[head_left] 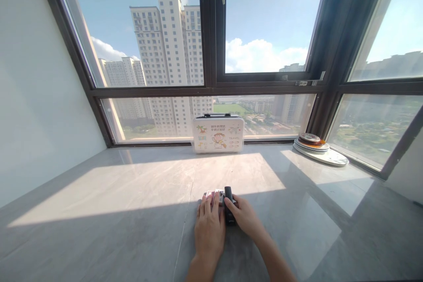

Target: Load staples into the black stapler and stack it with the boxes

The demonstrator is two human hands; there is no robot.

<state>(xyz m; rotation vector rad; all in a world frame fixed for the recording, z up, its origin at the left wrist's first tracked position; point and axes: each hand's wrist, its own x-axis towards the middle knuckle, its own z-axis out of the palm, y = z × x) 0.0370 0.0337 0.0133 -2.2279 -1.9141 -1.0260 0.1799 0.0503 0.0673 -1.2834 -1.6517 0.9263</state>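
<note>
My left hand (pixel 209 228) lies palm down on a small silvery object (pixel 214 195) on the grey stone sill (pixel 132 211), fingers stretched forward over it. My right hand (pixel 243 216) sits just to its right, fingers curled round a narrow black object (pixel 228 205) that stands against the silvery one. What the two small things are I cannot make out. Both forearms come in from the bottom edge.
A white case with cartoon prints and a black handle (pixel 218 134) stands against the window at the back. A stack of plates (pixel 313 145) rests at the back right on a white round board. A white wall closes the left side; the window glass runs along the back and right.
</note>
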